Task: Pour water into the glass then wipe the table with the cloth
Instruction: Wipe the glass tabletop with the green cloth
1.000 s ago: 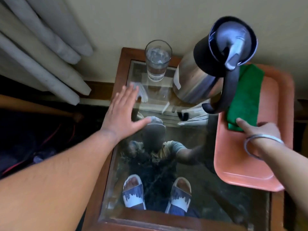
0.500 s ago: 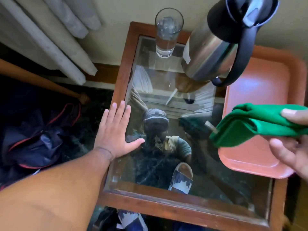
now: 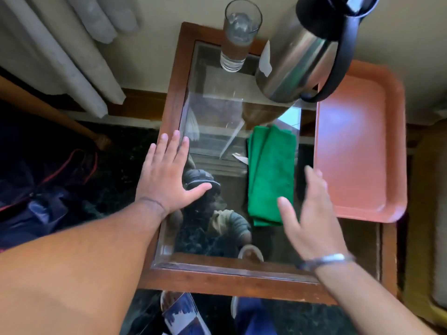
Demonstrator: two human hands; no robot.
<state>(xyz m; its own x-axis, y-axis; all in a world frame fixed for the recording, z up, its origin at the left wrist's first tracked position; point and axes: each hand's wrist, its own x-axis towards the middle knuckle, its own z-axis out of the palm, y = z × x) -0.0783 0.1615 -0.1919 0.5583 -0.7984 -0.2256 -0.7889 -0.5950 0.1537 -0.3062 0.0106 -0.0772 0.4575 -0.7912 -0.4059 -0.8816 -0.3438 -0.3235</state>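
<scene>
At frame centre, a folded green cloth (image 3: 272, 175) lies on the glass-topped table (image 3: 217, 279), long axis running top to bottom.

Left hand (image 3: 167, 176) rests flat and spread at the table's left edge, holding nothing; right hand (image 3: 312, 213), blurred, spreads empty at the cloth's lower right corner. Water glass (image 3: 238, 35) stands upper centre beside the steel jug (image 3: 302, 52).

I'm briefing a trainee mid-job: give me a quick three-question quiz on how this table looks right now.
1. True or false: the green cloth lies on the pink tray.
2. Which hand presses flat on the table: A left hand, B right hand?
3. Fill in: the glass holds ____.

Key: 1 false, it lies on the tabletop beside the tray; 2 A; 3 water.
</scene>
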